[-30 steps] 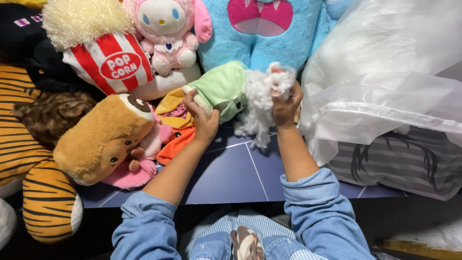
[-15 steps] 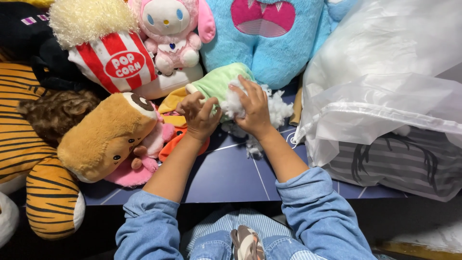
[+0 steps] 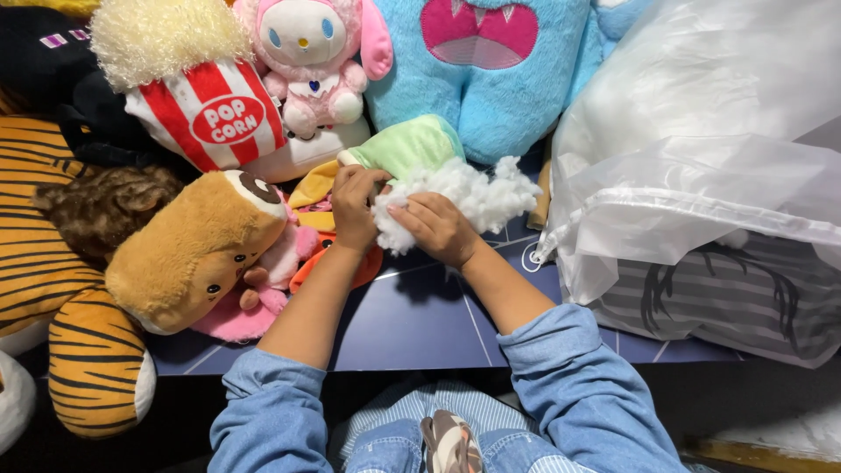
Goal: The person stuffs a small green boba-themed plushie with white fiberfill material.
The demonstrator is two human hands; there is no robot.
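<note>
A pale green plush toy skin (image 3: pixel 410 145) lies on the dark blue surface (image 3: pixel 420 320) among other soft toys. My left hand (image 3: pixel 355 207) grips the edge of its opening. My right hand (image 3: pixel 435 227) presses a clump of white fibre stuffing (image 3: pixel 477 193) against that opening, fingers curled over the fluff. Part of the stuffing sticks out to the right of my hand. Both sleeves are light blue denim.
A large clear plastic bag (image 3: pixel 710 149) fills the right side over a grey striped cushion (image 3: pixel 727 302). A blue monster plush (image 3: pixel 491 70), a pink-eared plush (image 3: pixel 311 57), a popcorn plush (image 3: pixel 197 96), a brown plush (image 3: pixel 188 250) and a tiger plush (image 3: pixel 53 289) crowd the back and left.
My right hand has come down from holding the stuffing up in the air and now pushes it at the green toy's opening. My left hand has shifted slightly right along the toy.
</note>
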